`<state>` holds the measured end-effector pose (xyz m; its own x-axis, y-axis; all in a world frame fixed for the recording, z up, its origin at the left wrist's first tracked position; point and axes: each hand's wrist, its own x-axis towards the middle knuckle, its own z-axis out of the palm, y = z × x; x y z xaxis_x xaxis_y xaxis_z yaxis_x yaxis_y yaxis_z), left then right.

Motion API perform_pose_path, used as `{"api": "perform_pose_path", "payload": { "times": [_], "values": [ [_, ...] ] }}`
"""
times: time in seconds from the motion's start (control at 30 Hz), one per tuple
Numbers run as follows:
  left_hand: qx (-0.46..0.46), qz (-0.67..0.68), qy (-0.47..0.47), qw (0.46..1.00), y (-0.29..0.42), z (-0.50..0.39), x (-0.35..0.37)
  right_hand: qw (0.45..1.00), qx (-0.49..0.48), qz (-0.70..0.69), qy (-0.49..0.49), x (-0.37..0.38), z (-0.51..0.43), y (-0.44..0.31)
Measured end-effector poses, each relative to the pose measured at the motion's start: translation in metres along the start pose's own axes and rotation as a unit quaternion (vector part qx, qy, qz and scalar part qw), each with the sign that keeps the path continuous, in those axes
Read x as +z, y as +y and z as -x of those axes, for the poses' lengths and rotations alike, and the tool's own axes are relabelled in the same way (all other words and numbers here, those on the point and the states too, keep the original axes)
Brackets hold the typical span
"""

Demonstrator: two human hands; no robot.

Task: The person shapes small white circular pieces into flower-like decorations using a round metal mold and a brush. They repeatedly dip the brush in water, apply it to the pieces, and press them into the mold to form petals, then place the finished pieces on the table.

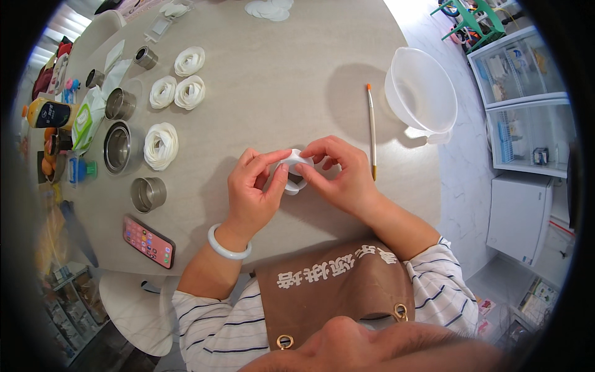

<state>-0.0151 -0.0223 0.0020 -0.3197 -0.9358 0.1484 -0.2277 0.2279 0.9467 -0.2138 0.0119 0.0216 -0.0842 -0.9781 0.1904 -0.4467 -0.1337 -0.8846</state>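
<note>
My left hand (255, 183) and my right hand (341, 174) meet over the table, both pinching a small white ring-shaped piece (292, 188) between thumbs and fingers. A thin white sheet (294, 158) curves along its far side, under my fingertips. Whether sheet and ring are one piece I cannot tell. To the left sit several white layered rosettes, the nearest rosette (161, 146) beside some metal ring cutters. A fine brush (372, 132) with an orange tip lies to the right of my right hand.
A translucent plastic bowl (420, 90) stands at the right edge. Overlapping white discs (269, 9) lie at the far edge. At left are a metal ring cutter (148, 194), nested round cutters (117, 148), a lit phone (148, 242), a wipes pack (86, 123) and a bottle (51, 113).
</note>
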Motion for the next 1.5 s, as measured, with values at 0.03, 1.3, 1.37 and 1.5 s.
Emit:
{"api": "perform_pose_path", "payload": {
  "times": [0.03, 1.3, 1.37, 1.5],
  "values": [
    [-0.001, 0.008, 0.001, 1.0, 0.0, 0.0, 0.0, 1.0, 0.008, -0.003, -0.002, 0.0, 0.0, 0.0],
    [0.06, -0.067, 0.027, 0.996, 0.002, -0.003, 0.003, 0.991, 0.066, 0.048, -0.11, -0.021, -0.013, -0.01],
    [0.016, -0.017, 0.003, 1.0, 0.002, -0.005, -0.002, 0.991, 0.058, 0.06, -0.108, -0.02, -0.014, -0.01],
    [-0.081, 0.091, -0.051, 0.991, 0.002, -0.008, -0.015, 0.993, 0.011, 0.072, -0.091, -0.015, -0.014, -0.008]
  ]
}}
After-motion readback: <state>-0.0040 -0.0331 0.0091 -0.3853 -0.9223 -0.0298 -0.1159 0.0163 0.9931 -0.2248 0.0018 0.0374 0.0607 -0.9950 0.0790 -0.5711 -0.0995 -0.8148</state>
